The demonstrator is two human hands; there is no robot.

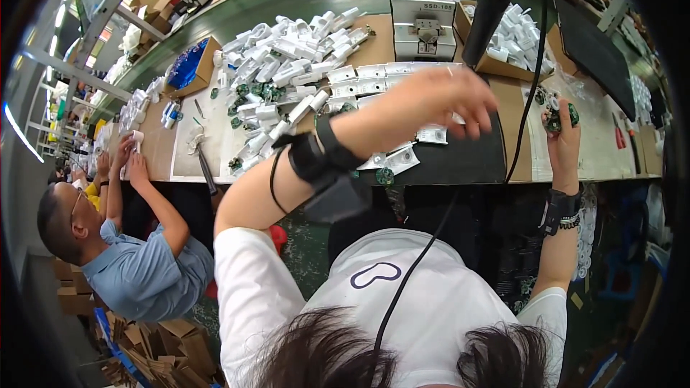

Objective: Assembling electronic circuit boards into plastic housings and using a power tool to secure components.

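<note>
My left hand [449, 97] is raised over the middle of the bench, smeared a little by motion. Its fingers hang loosely apart, and I see nothing held in them. Below it, white plastic housings [399, 162] lie on a black mat [467, 165], along with a round green circuit board [384, 176]. At the right, my right hand [566, 144] is closed on a green circuit board [553, 121], held upright above the bench. Another green piece shows beside its raised finger. Rows of white housing shells [370, 86] lie beyond my left forearm.
A big heap of white housings [287, 57] mixed with green boards covers the left-centre. A grey machine [424, 18] stands at the back, beside a dark hanging tool [490, 11] with a cable. A cardboard box [503, 66] holds more white parts. A co-worker [144, 259] sits at the left.
</note>
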